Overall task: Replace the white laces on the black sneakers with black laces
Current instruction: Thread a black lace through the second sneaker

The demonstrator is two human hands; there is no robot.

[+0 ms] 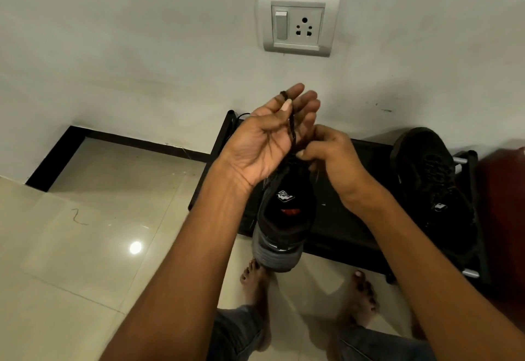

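A black sneaker (284, 218) with a grey sole hangs heel-down in front of me, above my bare feet. A black lace (292, 129) runs up from its eyelets. My left hand (270, 139) is raised palm-up and pinches the lace between thumb and forefinger, with the lace looped over the fingertip. My right hand (332, 156) pinches the lace lower down, right at the top of the shoe. A second black sneaker (431, 187) lies on the black shoe rack (346, 218) to the right. No white lace is visible.
The rack stands against a white wall with a switch and socket plate (298, 24) above it. Glossy beige floor tiles (99, 232) spread to the left. A dark red object (508, 204) sits at the right edge.
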